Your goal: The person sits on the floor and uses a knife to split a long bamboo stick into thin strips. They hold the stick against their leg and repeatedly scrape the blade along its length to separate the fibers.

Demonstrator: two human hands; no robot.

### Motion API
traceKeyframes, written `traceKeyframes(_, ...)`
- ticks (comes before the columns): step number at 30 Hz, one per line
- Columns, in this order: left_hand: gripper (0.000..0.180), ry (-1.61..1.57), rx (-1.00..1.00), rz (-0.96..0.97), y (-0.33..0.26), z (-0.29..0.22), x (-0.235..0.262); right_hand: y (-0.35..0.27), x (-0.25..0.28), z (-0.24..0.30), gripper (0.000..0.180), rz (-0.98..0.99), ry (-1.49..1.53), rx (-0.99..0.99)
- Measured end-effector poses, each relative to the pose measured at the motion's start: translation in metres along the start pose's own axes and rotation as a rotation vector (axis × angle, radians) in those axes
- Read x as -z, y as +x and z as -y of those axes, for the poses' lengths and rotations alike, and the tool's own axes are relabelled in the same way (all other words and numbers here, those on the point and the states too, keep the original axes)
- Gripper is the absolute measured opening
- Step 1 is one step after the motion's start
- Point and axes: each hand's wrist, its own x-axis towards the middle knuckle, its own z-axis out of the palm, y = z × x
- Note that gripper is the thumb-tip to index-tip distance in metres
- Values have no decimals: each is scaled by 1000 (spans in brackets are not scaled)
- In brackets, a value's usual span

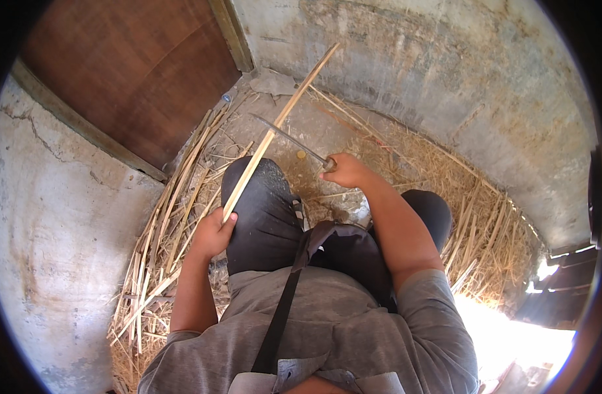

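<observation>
I am sitting low in a corner where rough plastered walls (445, 72) are curving around me and a brown wooden door (130, 72) is standing shut at the upper left. The floor (327, 131) in front of me is lying under a wide spread of dry straw (432, 171), with a heap of split cane strips (163, 230) running along the left wall beside my leg. My knees in dark trousers (265, 217) are pointing forward, and a dark strap (281, 308) is crossing my grey shirt (353, 328). A long pale cane stick (281, 121) is slanting from my left knee up and away toward the far wall, its lower end passing over my trouser leg. My left hand (214, 233) is closing its grip fully around that lower end, thumb on top. My right hand (347, 171) is wrapping its grip tight around the handle of a long thin knife (291, 140), and the blade is reaching out to the left and meeting the stick about midway along it; I cannot tell how deep the edge is sitting in the cane. The two hands are well apart, one to each side of my left knee.
</observation>
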Motion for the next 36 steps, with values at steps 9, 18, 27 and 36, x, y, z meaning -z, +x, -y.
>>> traceKeyframes(9,39,11,-6,-18,0,1,-2,4,-6,-9,62,-52,16,23)
traceKeyframes(18,38,67,-17,-44,-2,-4,-2,-7,16,13,60,-29,-43,43)
traceKeyframes(27,39,129,-17,-40,-2,-8,1,-16,30,18,54,-40,-50,37)
traceKeyframes(36,43,99,18,42,1,-5,6,-14,28,29,50,-43,-106,55)
